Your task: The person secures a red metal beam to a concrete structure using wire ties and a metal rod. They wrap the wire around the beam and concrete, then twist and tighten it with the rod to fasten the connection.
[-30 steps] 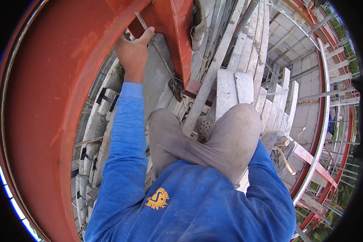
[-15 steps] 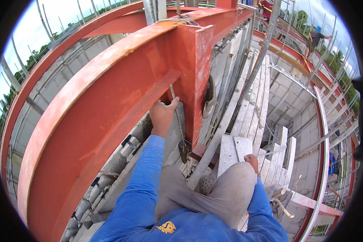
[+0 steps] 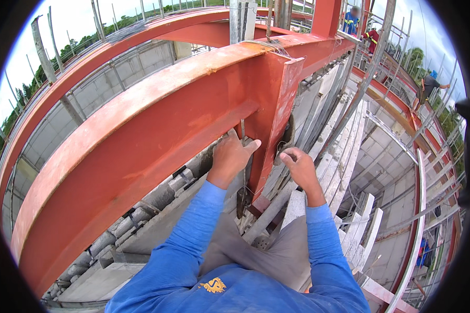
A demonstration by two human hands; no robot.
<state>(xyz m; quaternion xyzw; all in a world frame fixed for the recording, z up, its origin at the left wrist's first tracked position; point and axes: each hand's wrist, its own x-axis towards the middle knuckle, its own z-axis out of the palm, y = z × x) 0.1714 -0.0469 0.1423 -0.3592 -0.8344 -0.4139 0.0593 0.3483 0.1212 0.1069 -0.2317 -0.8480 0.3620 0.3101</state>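
My left hand (image 3: 232, 157) is at the underside of a curved red steel beam (image 3: 193, 117), closed around a thin grey rod (image 3: 243, 126). The rod shows above my fingers and again below the hand, beside the beam's upright end plate (image 3: 277, 109). On the other side of that plate my right hand (image 3: 302, 168) is raised, thumb and forefinger curled together. Whatever lies between those fingertips, if anything, is too small to make out. Thin wire (image 3: 279, 48) is wound over the beam's top near the plate.
Long pale boards (image 3: 344, 151) and a slanting metal pole (image 3: 363, 78) stand to the right. Rough blockwork (image 3: 156, 198) runs under the beam. A block-walled space (image 3: 384, 161) drops away at right. Other people, one a worker in dark clothing (image 3: 429, 86), are at the far right.
My right hand has lifted from beside my knee to the end plate, its fingers curling. My left hand stays at the rod with its thumb turned further right. The view has shifted.
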